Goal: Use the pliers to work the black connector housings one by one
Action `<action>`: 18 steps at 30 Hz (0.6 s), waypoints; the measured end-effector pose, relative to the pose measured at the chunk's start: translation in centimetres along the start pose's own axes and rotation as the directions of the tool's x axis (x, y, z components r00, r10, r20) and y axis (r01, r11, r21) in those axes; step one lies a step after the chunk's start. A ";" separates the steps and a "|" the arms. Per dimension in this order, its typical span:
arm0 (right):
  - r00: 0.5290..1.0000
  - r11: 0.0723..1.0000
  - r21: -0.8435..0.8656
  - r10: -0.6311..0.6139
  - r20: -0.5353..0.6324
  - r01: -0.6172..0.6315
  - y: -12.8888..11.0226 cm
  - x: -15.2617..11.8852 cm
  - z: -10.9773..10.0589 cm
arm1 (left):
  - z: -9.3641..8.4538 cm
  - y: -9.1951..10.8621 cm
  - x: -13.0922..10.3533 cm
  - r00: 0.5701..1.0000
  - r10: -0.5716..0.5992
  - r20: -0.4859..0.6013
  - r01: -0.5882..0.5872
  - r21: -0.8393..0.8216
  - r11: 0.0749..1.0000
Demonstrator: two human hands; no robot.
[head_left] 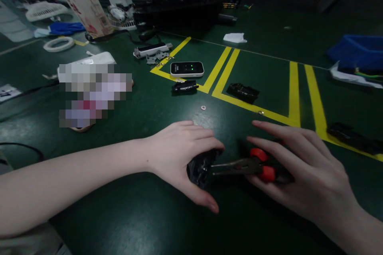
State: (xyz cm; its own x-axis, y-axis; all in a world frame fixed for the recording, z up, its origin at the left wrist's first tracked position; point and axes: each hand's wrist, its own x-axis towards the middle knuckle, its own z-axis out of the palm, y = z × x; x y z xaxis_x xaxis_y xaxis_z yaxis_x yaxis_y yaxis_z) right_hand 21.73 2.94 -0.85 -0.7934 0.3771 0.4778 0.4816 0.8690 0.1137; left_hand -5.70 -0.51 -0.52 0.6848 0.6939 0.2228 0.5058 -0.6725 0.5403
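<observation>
My left hand is wrapped round a black plastic part, with the thumb stretched along its near side. In my right hand are long-nose pliers with red on the handles; the index finger points forward, off the tool. The tips of the pliers reach the open end of the black part, and whether they grip anything there cannot be made out. Beyond my left hand a small metal ring lies on the green table. Another small ring rests by the yellow tape.
Black plastic pieces lie along the yellow tape lines, near a white-edged device with green lights. To the left are a blurred-out object, a tape roll and a plastic bag. A blue bin stands at right.
</observation>
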 end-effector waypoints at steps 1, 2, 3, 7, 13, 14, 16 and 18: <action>1.000 1.000 0.015 0.006 0.011 -0.007 -0.1 0.0 -0.1 | 0.0 0.0 0.0 1.000 -0.002 0.000 0.002 0.001 1.000; 1.000 0.999 0.030 0.014 0.025 -0.015 -0.2 0.0 -0.1 | 0.0 0.1 0.0 1.000 -0.005 0.001 0.005 0.001 1.000; 1.000 0.999 0.042 0.009 0.028 -0.010 -0.3 0.1 -0.2 | 0.0 0.1 0.0 1.000 -0.010 0.000 0.010 -0.001 1.000; 0.999 0.998 0.068 -0.011 0.031 0.009 -0.6 0.1 -0.3 | -0.2 0.2 0.0 0.999 -0.032 -0.001 0.032 -0.013 0.999; 0.998 0.996 0.084 0.010 0.067 -0.016 -0.6 -0.1 -0.3 | -0.4 0.2 -0.1 1.000 -0.014 0.027 0.015 -0.038 0.999; 0.997 0.997 0.081 -0.001 0.074 -0.005 -0.6 0.0 -0.4 | -0.4 0.2 -0.1 1.000 -0.010 0.023 0.011 -0.036 0.999; 0.997 0.997 0.079 -0.028 0.073 0.022 -0.6 0.2 -0.5 | -0.4 0.2 -0.1 1.000 0.001 0.020 0.000 -0.026 1.000; 0.997 0.997 0.073 -0.028 0.074 0.023 -0.7 0.4 -0.5 | -0.3 0.1 -0.1 1.000 0.013 0.012 -0.013 -0.020 1.000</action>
State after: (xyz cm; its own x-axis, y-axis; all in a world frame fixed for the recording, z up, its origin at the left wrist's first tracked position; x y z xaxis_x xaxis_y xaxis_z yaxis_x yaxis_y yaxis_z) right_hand 21.25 2.28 -0.30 -0.8320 0.3752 0.4086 0.4349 0.8985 0.0606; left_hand -5.86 -0.63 -0.27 0.6975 0.6819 0.2201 0.4865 -0.6762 0.5532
